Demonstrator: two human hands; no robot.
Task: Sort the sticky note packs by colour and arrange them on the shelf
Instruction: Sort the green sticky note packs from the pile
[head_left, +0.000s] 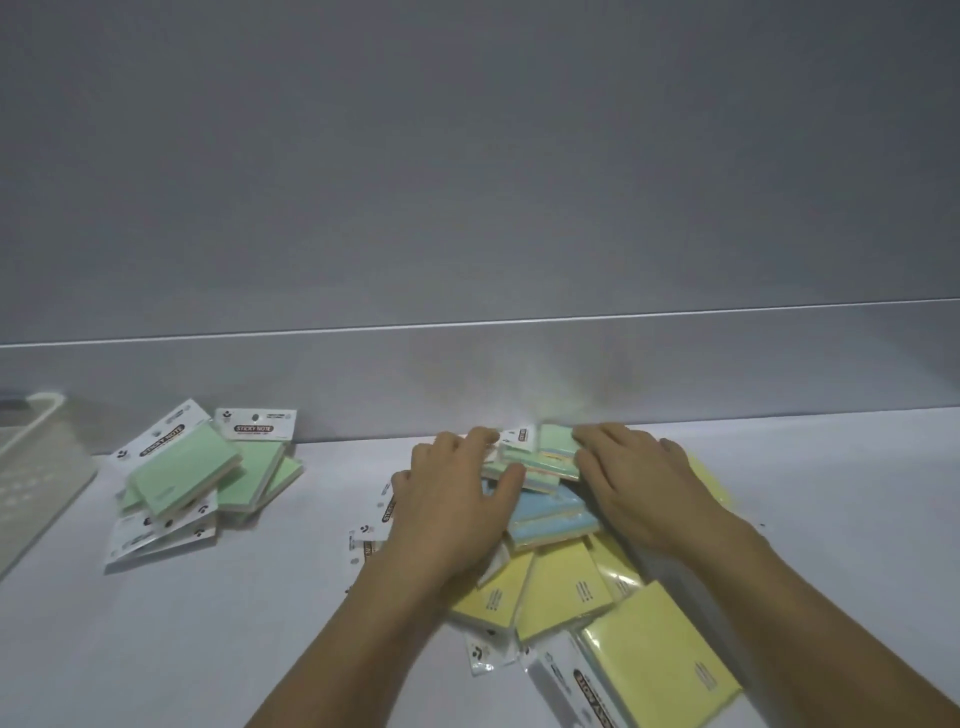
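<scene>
A mixed heap of sticky note packs lies on the white shelf (260, 623) in front of me. Several yellow packs (563, 587) spread toward the near right, blue packs (545, 512) sit in the middle, and a green pack (558, 441) lies on top at the back. My left hand (452, 499) rests palm-down on the heap's left side, fingers spread and touching the packs. My right hand (639, 478) lies over the right side, its fingertips touching the green pack. A separate pile of green packs (197, 478) sits to the left.
A pale plastic basket (31, 467) stands at the far left edge. The grey back wall (467, 374) of the shelf rises just behind the packs.
</scene>
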